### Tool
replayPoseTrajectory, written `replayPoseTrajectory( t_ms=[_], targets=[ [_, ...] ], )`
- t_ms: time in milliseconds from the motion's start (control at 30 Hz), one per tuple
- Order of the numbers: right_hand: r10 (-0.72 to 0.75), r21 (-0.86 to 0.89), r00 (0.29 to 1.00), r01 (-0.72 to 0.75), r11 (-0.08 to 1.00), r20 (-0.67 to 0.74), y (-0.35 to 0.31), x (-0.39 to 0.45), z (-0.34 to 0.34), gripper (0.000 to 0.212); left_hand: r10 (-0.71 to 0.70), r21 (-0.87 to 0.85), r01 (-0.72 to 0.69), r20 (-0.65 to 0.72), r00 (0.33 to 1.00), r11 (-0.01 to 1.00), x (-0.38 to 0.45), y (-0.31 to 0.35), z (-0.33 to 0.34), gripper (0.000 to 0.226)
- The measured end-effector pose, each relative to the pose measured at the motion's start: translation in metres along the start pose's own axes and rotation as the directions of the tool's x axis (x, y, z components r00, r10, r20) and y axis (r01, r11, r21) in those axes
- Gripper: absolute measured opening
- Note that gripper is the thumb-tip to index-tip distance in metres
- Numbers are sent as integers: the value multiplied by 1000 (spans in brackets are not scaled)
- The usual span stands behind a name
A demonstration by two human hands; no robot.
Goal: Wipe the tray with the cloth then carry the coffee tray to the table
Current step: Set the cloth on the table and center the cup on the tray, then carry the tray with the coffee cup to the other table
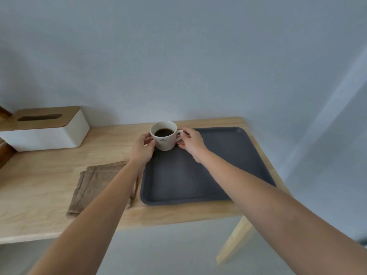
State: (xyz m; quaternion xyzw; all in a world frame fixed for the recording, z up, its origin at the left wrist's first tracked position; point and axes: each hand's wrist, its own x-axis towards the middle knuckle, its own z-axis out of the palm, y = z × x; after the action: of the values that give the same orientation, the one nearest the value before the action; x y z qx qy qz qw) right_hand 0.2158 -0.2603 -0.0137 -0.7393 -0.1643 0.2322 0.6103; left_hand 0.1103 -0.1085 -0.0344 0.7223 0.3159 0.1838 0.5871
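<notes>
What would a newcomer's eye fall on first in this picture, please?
A white cup of black coffee at the far left corner of the dark grey tray, with the left hand on its side and the right hand at its handle. A folded brown cloth lies left of the tray.

Only marking I can spot is a small dark logo w/ a line of tiny print under it, on the front of the white cup (164, 135) between my hands. Too small & blurry to read, can't make out any letters or the brand. No other text, nos. or signs readable anywhere.
</notes>
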Motion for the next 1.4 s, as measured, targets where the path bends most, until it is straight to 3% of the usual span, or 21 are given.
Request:
replayPoseTrajectory(
  t_ms=[400,867,967,1033,1100,1167,1233,1400],
  targets=[
    [-46,91,999,48,995,-20,20,-30,-85,24,71,-125,-57,111,991,991,-64,38,61,33],
    [-37,79,999,36,996,5,38,-65,-127,25,54,-45,-48,144,988,998,-99,32,92,34],
    [-80,-49,997,79,996,-6,37,-70,-130,27,53,66,-62,131,990,996,-100,33,90,38],
    [-181,-285,980,150,947,-85,38,-74,-137,30,96,217,-106,57,994,970,-96,33,82,42],
    [-327,-569,932,186,801,-156,43,-77,-149,31,181,427,-158,-15,983,890,-92,31,67,43],
    [-387,-771,901,103,629,-195,52,-75,-166,31,222,622,-146,-46,974,770,-85,23,48,45],
    [-328,-850,918,-18,527,-223,58,-74,-179,35,179,754,-56,-82,980,654,-77,12,32,46],
    [-269,-865,940,-51,500,-211,64,-74,-184,39,191,862,-60,-44,981,503,-65,-3,20,35]
  ],
)
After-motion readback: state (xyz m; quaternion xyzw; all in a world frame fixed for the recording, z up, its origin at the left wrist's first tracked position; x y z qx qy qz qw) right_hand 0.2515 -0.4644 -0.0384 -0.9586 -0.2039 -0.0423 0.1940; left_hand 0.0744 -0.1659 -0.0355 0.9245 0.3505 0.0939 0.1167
